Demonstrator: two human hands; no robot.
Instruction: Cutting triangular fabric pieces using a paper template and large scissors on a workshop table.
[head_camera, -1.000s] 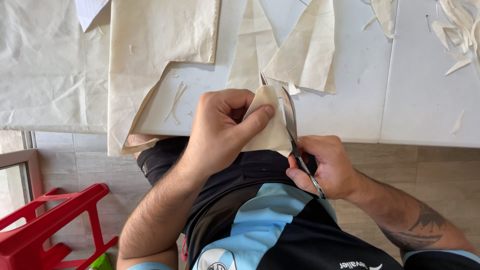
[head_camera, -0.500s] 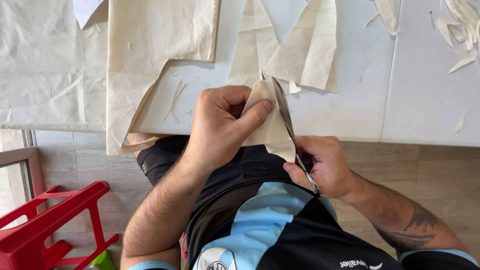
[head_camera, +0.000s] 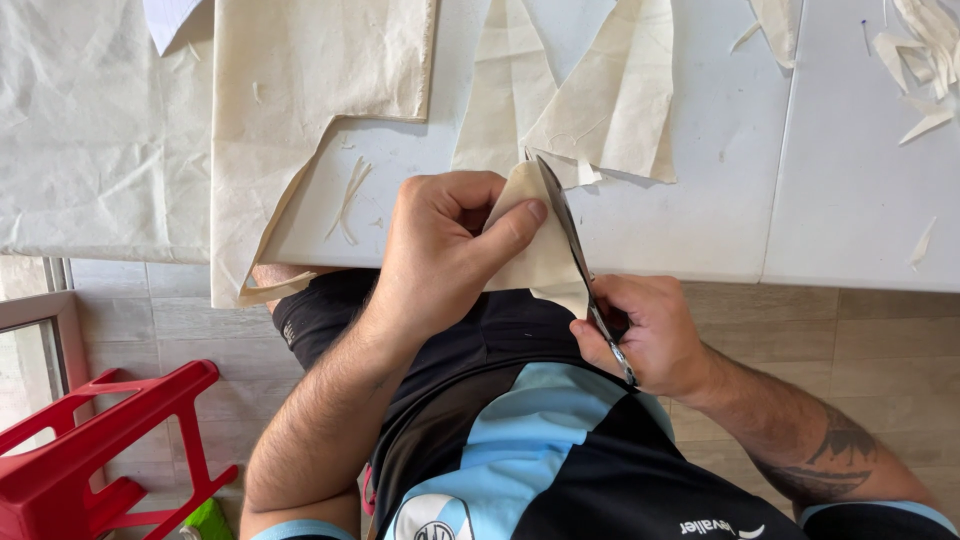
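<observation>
left hand (head_camera: 440, 250): pinched the cloth piece (head_camera: 535, 255) over my lap, by the tabletop (head_camera: 700, 220) edge
right hand (head_camera: 645, 335): gripped scissors (head_camera: 575, 250), blades along its right side
progress: guessing roughly halfway; scraps (head_camera: 925, 60) already piled
</observation>
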